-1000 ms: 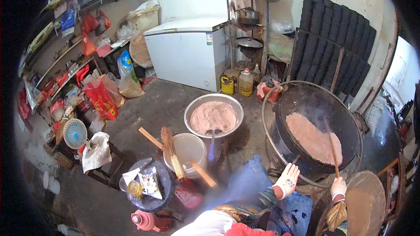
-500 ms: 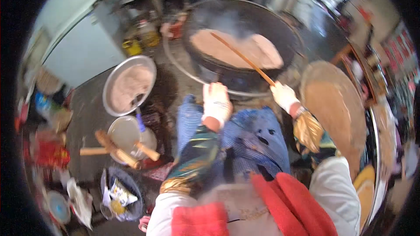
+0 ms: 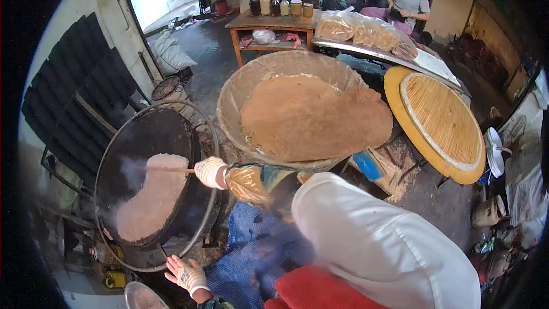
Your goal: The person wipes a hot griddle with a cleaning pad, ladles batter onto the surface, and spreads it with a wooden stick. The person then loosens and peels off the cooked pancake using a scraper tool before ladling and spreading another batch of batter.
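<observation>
My right hand (image 3: 210,171), in a white glove, is closed around a thin wooden stick (image 3: 178,170). The stick reaches over the rim of a large dark wok (image 3: 154,130), its far end at a bed of pinkish-brown powder (image 3: 150,206). Smoke or steam rises from the wok's far side. A metal ring (image 3: 202,226) runs round the wok. Just outside its near side is my left hand (image 3: 187,274), also gloved, open with fingers spread and nothing in it. Whether its fingertips touch the ring, I cannot tell.
A huge lined basket (image 3: 231,100) of brown powder stands to the right. Beyond it are a wooden table (image 3: 237,21) with bottles and jars, bagged goods (image 3: 337,26), and a person (image 3: 409,0). A round woven tray (image 3: 443,114) leans at right. A metal bowl (image 3: 134,294) shows at lower left.
The view has swung to the right, bringing the big basket and the room behind it into sight. My left hand's fingers are now spread. My right hand still grips the stick.
</observation>
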Tool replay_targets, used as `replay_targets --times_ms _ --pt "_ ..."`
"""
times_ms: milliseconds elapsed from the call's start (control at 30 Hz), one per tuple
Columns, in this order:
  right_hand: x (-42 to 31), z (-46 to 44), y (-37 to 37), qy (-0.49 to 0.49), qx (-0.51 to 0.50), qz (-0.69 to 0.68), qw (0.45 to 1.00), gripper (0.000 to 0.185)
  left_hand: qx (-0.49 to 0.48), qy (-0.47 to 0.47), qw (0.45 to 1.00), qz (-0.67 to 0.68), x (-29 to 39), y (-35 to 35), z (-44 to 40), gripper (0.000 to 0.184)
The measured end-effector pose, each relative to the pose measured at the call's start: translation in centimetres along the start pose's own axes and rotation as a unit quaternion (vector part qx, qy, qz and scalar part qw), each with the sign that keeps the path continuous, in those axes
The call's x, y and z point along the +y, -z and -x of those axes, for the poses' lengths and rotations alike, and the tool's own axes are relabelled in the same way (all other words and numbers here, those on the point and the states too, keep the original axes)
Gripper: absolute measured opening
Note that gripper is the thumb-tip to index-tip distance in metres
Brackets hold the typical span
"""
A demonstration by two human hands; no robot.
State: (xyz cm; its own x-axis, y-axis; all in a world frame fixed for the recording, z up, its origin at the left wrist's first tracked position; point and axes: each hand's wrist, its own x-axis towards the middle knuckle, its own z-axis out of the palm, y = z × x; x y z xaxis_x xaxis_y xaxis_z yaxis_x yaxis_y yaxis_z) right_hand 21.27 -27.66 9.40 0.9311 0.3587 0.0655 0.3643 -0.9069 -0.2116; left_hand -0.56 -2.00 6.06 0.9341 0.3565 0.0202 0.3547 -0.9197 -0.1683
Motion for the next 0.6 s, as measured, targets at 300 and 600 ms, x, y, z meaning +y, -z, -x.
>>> replay_targets --times_ms 300,600 --pt "-0.5 -0.6 -0.6 0.011 0.035 -0.024 0.999 0.015 -0.005 0.056 0.998 0.002 -2.1 -2.0 -1.8 0.066" --pt "-0.7 2.5 1.2 0.148 0.004 -0.091 0.985 0.027 0.15 -0.09 0.981 0.086 5.5 -0.2 0.5 0.06"
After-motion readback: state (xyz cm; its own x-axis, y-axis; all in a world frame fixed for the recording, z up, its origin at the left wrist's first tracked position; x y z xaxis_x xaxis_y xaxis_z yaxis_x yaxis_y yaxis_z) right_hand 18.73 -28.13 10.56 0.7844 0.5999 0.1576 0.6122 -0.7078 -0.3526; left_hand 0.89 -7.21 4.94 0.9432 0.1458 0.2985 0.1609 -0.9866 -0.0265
